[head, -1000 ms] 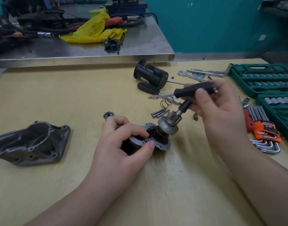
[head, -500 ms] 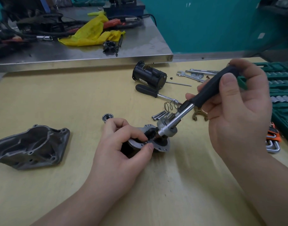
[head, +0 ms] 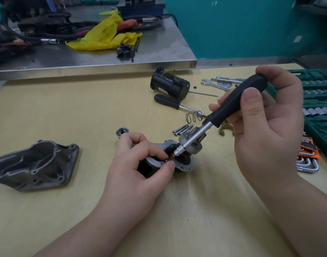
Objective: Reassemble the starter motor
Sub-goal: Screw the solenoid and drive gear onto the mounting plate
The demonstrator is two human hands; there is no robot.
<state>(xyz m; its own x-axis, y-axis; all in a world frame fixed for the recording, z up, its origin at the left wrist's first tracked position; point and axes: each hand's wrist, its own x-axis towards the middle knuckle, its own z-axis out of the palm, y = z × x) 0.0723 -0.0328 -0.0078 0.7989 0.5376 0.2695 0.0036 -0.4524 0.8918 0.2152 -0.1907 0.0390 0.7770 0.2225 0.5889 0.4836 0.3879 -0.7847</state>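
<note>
Here, right hand fingers grip the screwdriver; left hand fingers pinch the motor assembly.

Teal wall at 1 o'clock. Steel-topped bench at 11 o'clock, abutting pale wooden tabletop. Even, soft light.

A pale wooden worktop is carrying a grey housing at left, a black motor body upper centre, and a spring, bolts and green socket case lying rightward.
</note>
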